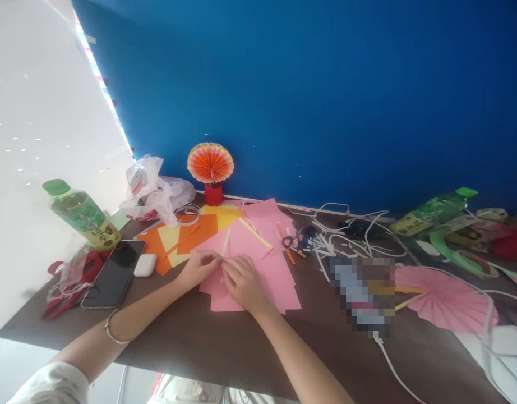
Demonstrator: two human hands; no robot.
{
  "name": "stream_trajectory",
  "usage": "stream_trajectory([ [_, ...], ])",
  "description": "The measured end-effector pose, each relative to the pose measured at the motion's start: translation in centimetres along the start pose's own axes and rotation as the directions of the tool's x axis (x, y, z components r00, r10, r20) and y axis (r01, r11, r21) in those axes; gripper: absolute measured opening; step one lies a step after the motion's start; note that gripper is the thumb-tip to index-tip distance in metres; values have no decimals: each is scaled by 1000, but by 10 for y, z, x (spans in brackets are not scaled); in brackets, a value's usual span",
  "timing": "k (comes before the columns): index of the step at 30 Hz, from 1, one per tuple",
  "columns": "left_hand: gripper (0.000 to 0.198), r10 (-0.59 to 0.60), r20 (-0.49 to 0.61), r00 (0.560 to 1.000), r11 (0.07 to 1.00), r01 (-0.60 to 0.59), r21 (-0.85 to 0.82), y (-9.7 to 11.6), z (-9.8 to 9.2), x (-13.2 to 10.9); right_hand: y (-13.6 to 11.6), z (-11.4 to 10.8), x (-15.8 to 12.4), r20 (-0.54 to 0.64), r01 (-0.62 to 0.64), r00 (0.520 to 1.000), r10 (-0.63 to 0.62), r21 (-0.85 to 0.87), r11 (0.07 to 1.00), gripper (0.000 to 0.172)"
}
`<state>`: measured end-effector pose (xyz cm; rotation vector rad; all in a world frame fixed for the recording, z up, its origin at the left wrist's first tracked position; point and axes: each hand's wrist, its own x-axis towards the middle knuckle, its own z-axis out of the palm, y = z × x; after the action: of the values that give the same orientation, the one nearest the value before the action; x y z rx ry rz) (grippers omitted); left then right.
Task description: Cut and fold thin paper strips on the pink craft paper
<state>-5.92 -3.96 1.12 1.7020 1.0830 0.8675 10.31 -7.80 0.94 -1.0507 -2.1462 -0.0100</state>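
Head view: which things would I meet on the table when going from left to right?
Green-capped bottle, white earbud case, left hand, right hand, both pinching pink paper, scissors, pink paper fan.

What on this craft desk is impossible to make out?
Head view:
- What lies between the left hand and right hand on the pink paper: too small, and covered by fingers.
- The thing beside the pink fan: a pixelated patch hides it.
- The label of the green bottle at the right: blurred.
- The white thing at lower right: cut off by the edge.
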Motion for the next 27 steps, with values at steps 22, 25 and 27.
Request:
stream_trajectory([
  [22,17,328,76,942,918,-337,211,-11,1,-4,6,1,-1,-192,-79,977,92,74,994,13],
  [25,16,384,85,919,876,-392,280,-11,0,-4,5,0,-1,-174,-80,981,90,61,995,12],
  [27,17,417,92,904,850,-424,313,-12,0,-3,4,0,-1,-171,-78,981,87,60,995,12],
])
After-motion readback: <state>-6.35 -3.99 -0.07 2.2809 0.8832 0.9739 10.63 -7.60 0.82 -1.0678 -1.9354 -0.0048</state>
